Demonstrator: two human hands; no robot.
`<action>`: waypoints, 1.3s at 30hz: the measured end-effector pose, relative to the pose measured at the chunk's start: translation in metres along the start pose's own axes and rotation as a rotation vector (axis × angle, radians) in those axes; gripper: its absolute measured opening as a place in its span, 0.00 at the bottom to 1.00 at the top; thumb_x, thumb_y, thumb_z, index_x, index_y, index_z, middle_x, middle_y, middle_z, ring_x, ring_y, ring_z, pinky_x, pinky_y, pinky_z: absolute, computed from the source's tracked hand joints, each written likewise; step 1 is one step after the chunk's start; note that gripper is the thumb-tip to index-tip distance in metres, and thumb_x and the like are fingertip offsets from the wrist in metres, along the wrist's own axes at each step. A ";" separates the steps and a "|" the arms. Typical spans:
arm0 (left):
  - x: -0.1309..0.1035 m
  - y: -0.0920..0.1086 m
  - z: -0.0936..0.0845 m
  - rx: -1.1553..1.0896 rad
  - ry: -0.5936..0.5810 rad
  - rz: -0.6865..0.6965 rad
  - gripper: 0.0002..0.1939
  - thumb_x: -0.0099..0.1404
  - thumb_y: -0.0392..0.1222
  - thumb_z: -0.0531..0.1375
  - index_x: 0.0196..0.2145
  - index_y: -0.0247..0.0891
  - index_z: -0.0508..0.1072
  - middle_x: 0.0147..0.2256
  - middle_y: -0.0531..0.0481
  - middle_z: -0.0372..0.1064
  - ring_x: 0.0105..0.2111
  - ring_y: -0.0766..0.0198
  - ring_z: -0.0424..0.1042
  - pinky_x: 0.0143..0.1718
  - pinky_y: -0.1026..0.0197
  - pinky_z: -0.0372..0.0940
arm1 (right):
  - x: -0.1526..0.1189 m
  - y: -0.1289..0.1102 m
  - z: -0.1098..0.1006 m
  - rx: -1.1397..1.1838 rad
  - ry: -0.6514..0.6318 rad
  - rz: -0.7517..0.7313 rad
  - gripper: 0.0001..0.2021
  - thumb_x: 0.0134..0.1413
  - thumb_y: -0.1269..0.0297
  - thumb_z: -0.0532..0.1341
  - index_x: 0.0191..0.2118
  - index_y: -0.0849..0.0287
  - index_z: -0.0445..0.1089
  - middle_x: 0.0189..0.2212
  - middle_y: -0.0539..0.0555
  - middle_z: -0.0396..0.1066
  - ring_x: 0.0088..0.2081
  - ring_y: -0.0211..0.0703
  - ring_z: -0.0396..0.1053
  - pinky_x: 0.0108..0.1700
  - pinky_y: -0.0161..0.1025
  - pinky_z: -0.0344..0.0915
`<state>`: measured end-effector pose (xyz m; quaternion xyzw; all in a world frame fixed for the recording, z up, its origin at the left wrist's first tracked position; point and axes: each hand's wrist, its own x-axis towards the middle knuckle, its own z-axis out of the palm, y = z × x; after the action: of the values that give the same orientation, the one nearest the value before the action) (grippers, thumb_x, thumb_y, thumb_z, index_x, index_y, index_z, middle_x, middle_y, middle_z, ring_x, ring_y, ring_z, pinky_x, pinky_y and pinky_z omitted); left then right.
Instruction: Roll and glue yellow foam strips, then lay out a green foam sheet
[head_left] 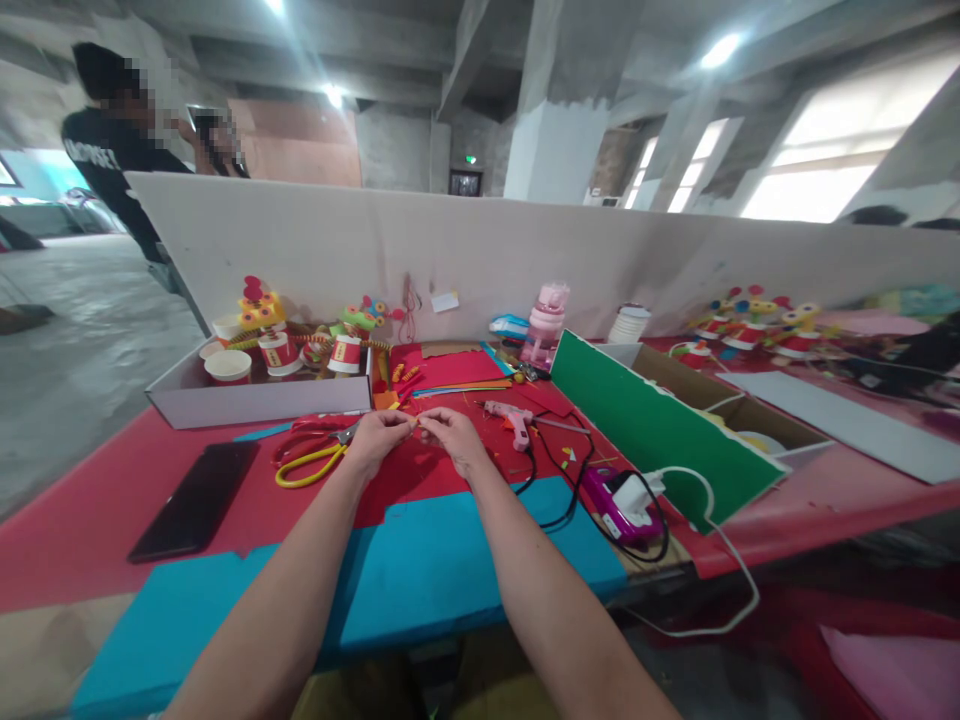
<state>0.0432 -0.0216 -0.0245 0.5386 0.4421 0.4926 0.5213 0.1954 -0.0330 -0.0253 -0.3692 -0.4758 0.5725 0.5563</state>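
My left hand (pixel 379 438) and my right hand (pixel 452 437) meet over the red work surface, fingertips pinched close together. Between them is a tiny orange-yellow bit, too small to make out. Scissors with yellow handles (pixel 311 470) lie just left of my left hand, beside a red handle (pixel 304 440). To the right of my right hand rests a pink hot glue gun (pixel 517 425) with a black cord. Strips of coloured paper (pixel 461 387) lie beyond my hands.
A white box (pixel 259 405) holds paper-cup figures; a black phone (pixel 196 500) lies at left. Blue sheets (pixel 435 560) cover the near edge. At right are a purple power strip (pixel 619 505), a white cable and a green-sided box (pixel 652 425). A person (pixel 124 140) stands behind the partition.
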 end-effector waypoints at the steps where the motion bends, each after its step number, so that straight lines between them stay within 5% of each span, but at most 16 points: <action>1: -0.001 0.001 0.000 -0.016 -0.003 -0.007 0.15 0.42 0.45 0.69 0.27 0.33 0.77 0.19 0.51 0.69 0.20 0.68 0.66 0.22 0.66 0.58 | 0.000 0.000 0.000 0.010 -0.003 0.006 0.14 0.35 0.57 0.69 0.29 0.59 0.73 0.24 0.48 0.72 0.25 0.35 0.67 0.33 0.36 0.66; 24: -0.001 0.001 -0.003 0.086 -0.040 0.019 0.13 0.44 0.46 0.68 0.26 0.33 0.77 0.18 0.51 0.68 0.18 0.69 0.64 0.20 0.67 0.55 | -0.002 -0.003 -0.004 -0.007 -0.027 0.096 0.13 0.38 0.55 0.68 0.26 0.60 0.71 0.21 0.48 0.70 0.25 0.34 0.68 0.32 0.35 0.67; 39: -0.002 0.003 -0.001 0.022 -0.054 -0.043 0.14 0.43 0.45 0.68 0.26 0.32 0.76 0.20 0.51 0.69 0.20 0.71 0.63 0.23 0.68 0.55 | 0.001 0.005 -0.004 -0.040 -0.001 0.027 0.15 0.34 0.55 0.70 0.26 0.60 0.71 0.21 0.48 0.70 0.24 0.34 0.67 0.31 0.35 0.66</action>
<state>0.0416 -0.0240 -0.0217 0.5479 0.4445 0.4617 0.5376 0.1980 -0.0307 -0.0307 -0.3865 -0.4824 0.5705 0.5408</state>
